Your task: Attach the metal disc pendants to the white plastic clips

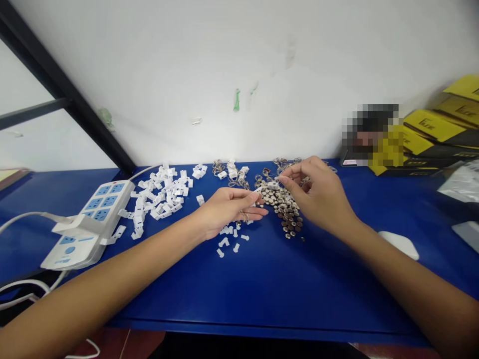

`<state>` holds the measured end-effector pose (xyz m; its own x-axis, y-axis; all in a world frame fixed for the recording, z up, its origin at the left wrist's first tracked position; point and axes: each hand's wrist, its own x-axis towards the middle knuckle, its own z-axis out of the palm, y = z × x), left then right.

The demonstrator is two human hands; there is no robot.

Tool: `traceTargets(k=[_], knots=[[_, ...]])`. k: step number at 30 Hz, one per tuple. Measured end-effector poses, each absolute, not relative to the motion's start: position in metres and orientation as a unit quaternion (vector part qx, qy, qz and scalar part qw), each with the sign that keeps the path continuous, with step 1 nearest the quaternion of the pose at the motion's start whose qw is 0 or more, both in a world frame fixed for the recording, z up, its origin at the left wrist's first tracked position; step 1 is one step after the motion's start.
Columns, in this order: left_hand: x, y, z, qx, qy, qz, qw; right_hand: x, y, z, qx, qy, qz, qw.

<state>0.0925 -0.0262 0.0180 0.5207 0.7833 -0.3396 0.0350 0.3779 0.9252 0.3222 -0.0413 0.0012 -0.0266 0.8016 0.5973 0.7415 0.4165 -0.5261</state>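
Observation:
My left hand [234, 207] is closed, palm turned up, with a small white plastic piece [258, 190] pinched between thumb and index finger. A bit of thin gold-coloured metal [245, 215] shows by its lower fingers. Facing it, my right hand [318, 192] pinches a small white plastic block [273, 185] at the fingertips. The two pieces are close together; whether they touch I cannot tell. Round silver button cells [288, 212] lie in a pile under and beside my right hand. Small white tabs [224, 243] are scattered below my left hand.
White plastic casings [164, 192] are heaped left, beside a white power strip [93, 219] with cables. Key rings with chains [239, 174] lie at the back near the wall. Yellow-and-black boxes [430, 134] are stacked right. A white rounded case [399, 244] lies near my right forearm.

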Motion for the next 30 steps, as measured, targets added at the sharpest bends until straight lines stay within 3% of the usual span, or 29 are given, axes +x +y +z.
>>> traceTargets(k=[16,23,30], knots=[[0.097,-0.017,0.018,0.498,0.414,0.298,0.701,0.313,-0.051,0.002,-0.506,-0.731,0.077,0.453],[0.067,-0.030,0.011,0.488,0.333,0.291,0.753,0.297,-0.065,0.015,-0.482,-0.678,0.354,0.427],[0.050,-0.033,0.005,0.508,0.311,0.260,0.760,0.283,-0.076,0.020,-0.479,-0.646,0.470,0.364]])
